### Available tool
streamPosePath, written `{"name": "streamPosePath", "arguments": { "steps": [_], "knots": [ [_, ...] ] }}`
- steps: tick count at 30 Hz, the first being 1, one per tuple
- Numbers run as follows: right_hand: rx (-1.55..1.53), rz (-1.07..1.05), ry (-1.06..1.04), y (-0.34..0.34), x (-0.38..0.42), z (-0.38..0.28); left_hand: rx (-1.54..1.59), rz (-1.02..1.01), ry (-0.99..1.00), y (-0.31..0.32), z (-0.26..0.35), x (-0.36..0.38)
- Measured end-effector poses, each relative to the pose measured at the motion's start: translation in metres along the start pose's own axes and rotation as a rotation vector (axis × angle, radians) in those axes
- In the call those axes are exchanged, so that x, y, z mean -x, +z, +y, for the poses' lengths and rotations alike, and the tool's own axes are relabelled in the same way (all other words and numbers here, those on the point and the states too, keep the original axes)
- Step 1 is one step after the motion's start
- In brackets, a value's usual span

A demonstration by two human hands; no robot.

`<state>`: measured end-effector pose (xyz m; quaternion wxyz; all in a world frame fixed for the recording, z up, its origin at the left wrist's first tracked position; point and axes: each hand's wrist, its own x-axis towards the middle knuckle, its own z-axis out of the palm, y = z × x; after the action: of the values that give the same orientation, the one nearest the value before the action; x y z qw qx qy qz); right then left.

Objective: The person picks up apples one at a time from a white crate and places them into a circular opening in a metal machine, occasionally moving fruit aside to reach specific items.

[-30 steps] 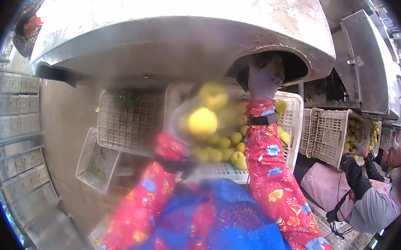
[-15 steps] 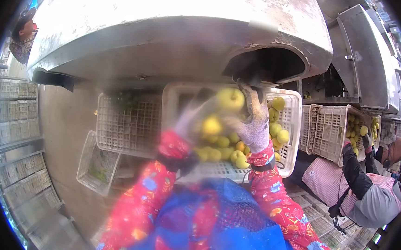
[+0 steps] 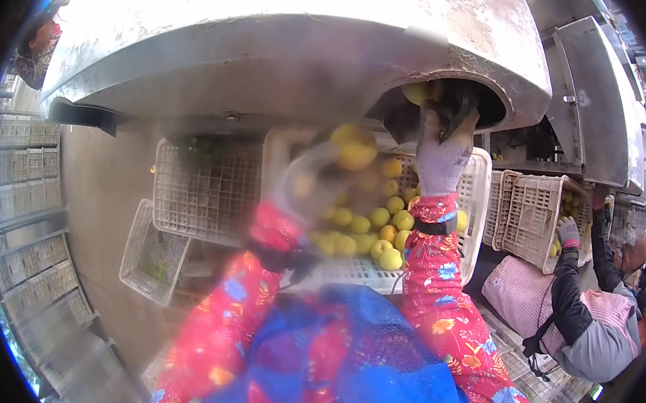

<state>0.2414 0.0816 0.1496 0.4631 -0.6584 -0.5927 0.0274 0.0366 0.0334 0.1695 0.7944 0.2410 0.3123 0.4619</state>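
Note:
My right hand (image 3: 443,148), in a grey glove, reaches up into the dark chute opening of a big metal machine (image 3: 289,42), fingers apart. A yellow fruit (image 3: 418,92) sits in the opening just left of those fingers. My left hand (image 3: 303,191) is blurred by motion in front of a white crate (image 3: 474,212), with a yellow fruit (image 3: 353,147) at its fingertips. The crate holds several yellow fruits (image 3: 369,231) and stands tilted under the chute.
Empty white crates (image 3: 204,189) lean left of the full one, another (image 3: 151,253) lower down. To the right, a person in a grey sleeve (image 3: 591,325) has a gloved hand (image 3: 568,232) at a further fruit crate (image 3: 532,216). Crate stacks (image 3: 25,181) line the far left.
My right hand came down to the crate with a fruit half a second ago, then rose again into the chute opening. My left hand stays blurred and has lifted its fruit higher.

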Motion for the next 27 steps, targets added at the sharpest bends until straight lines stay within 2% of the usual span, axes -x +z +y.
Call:
{"name": "streamPosePath", "arguments": {
  "steps": [1, 2, 4, 5, 7, 8, 10, 12, 13, 16, 17, 20, 24, 27],
  "knots": [
    [-0.206, -0.019, 0.028, -0.015, 0.007, -0.014, 0.186, 0.007, -0.089, 0.005, 0.002, 0.000],
    [-0.409, -0.040, 0.057, -0.027, 0.016, -0.023, 0.202, 0.003, -0.074, 0.011, 0.001, 0.000],
    [-0.243, -0.213, -0.077, -0.040, 0.042, -0.026, 0.315, -0.069, -0.038, 0.003, -0.015, -0.005],
    [-0.157, -0.296, -0.138, -0.042, 0.051, -0.025, 0.411, -0.138, -0.019, -0.017, -0.042, -0.012],
    [-0.149, -0.149, -0.080, -0.021, 0.058, -0.025, 0.745, -0.106, -0.051, -0.021, -0.054, -0.026],
    [-0.144, -0.076, -0.051, -0.013, 0.059, -0.024, 0.981, 0.003, -0.105, -0.018, -0.058, -0.041],
    [-0.151, -0.111, 0.011, -0.010, 0.054, -0.023, 1.033, 0.005, -0.082, -0.015, -0.060, -0.049],
    [-0.215, -0.115, 0.131, -0.015, 0.050, -0.026, 0.733, -0.145, -0.004, -0.015, -0.059, -0.043],
    [-0.308, 0.008, 0.143, -0.013, 0.052, -0.020, 0.613, -0.187, 0.001, -0.012, -0.054, -0.040],
    [0.209, -0.156, 0.161, -0.021, 0.032, -0.004, 0.407, -0.126, -0.109, -0.006, -0.043, -0.029],
    [0.163, -0.084, 0.002, -0.017, 0.031, 0.005, 0.298, -0.133, -0.088, -0.005, -0.044, -0.029],
    [0.050, -0.159, 0.002, -0.020, 0.022, -0.012, 0.345, -0.127, -0.062, -0.016, -0.052, -0.031],
    [0.038, -0.074, -0.057, -0.012, 0.028, 0.008, 0.451, -0.133, -0.068, -0.017, -0.052, -0.030],
    [0.032, -0.038, -0.006, -0.010, 0.032, 0.005, 0.250, -0.041, -0.051, -0.029, -0.059, -0.034]
  ]
}}
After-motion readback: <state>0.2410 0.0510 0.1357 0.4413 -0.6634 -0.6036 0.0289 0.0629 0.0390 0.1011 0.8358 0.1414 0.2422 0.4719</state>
